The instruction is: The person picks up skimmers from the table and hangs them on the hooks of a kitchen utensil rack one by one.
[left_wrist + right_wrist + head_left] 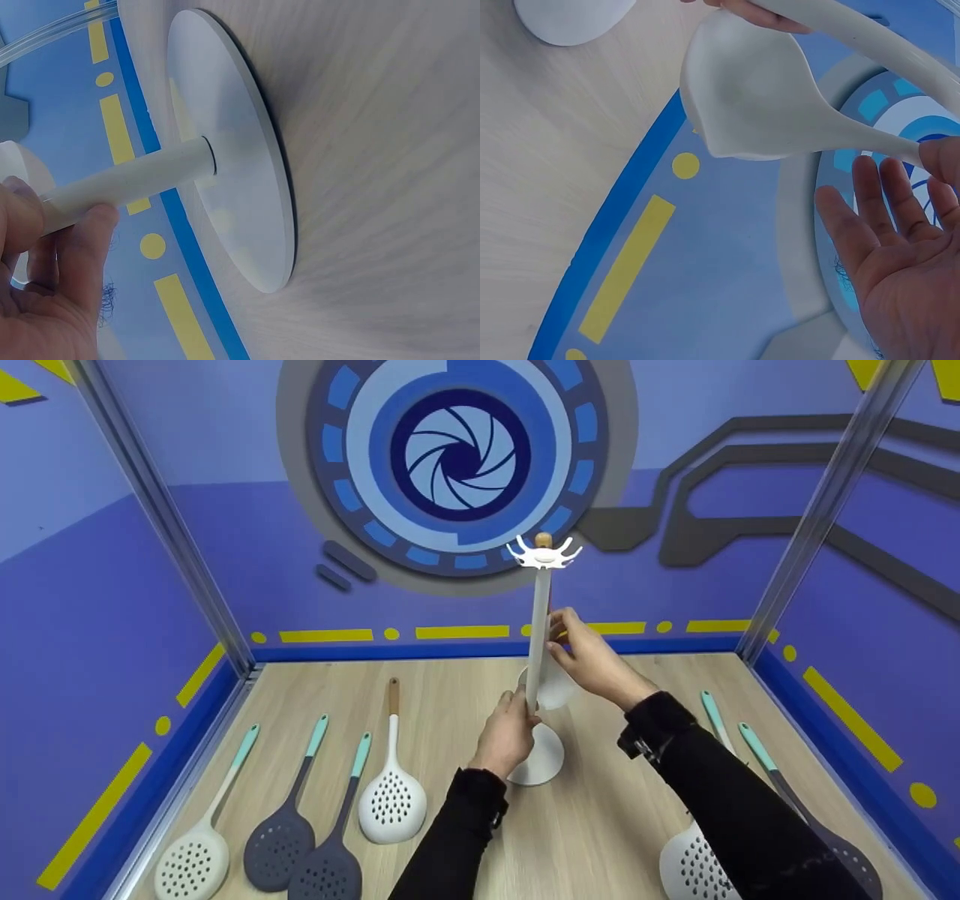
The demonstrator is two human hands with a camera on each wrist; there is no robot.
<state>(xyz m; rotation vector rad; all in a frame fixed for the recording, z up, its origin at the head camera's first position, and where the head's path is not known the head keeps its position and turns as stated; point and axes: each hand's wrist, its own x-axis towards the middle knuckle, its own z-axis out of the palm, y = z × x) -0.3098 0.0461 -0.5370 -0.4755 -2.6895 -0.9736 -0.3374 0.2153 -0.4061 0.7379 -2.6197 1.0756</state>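
A white stand [539, 622] is on the bench [615, 787], with a flat round base at its foot. At its top are white curvy hooks and a little wooden knob. The left hand [506, 735] holds the stand low on its pole, with thumb and fingers curled round it.

A white ladle [757, 105] is just beside the stand's pole, on the right and a bit behind, with its bowl down low. The right hand [592, 656] pinches the ladle by its handle with the thumb, and its other fingers are spread out. I cannot tell if the ladle is on a hook of the stand.

To the left of the stand lie four big spoons with holes. The nearest to it is a white spoon with a wooden handle [392, 810]. Further left are two dark gray spoons [279, 851], then a cream spoon [191, 862], all with mint ends. Well to the right of the stand lie a white spoon with a mint handle [690, 859] and another dark spoon [855, 859], partly hidden by a black sleeve [750, 817].
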